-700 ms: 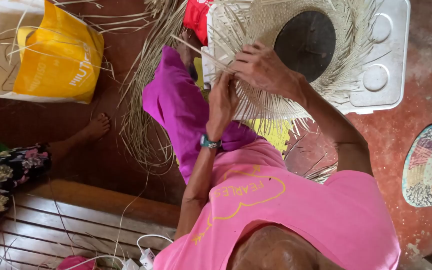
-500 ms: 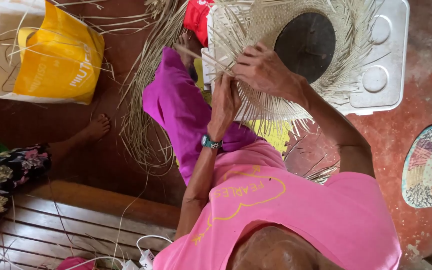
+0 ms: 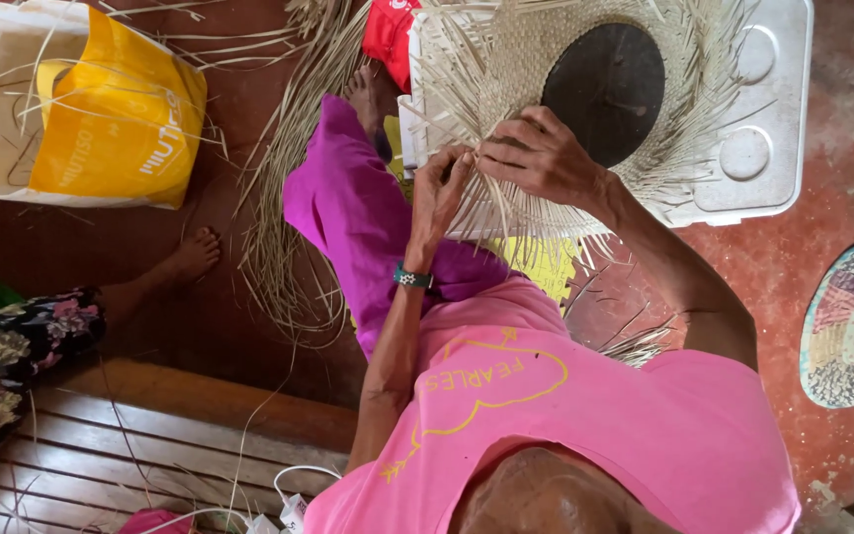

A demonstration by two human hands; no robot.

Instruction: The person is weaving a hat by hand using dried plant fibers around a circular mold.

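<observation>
left hand (image 3: 439, 193) – still pinching straw strands (image 3: 491, 213) | right hand (image 3: 538, 158) – unmoved, gripping woven hat (image 3: 546, 59)

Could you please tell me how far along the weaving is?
Done: a tight woven band rings the dark round form. In hand: the left hand and right hand pinch strands at its near edge. Left: long loose ends fan out all round, unwoven; more straw lies on the floor.
</observation>
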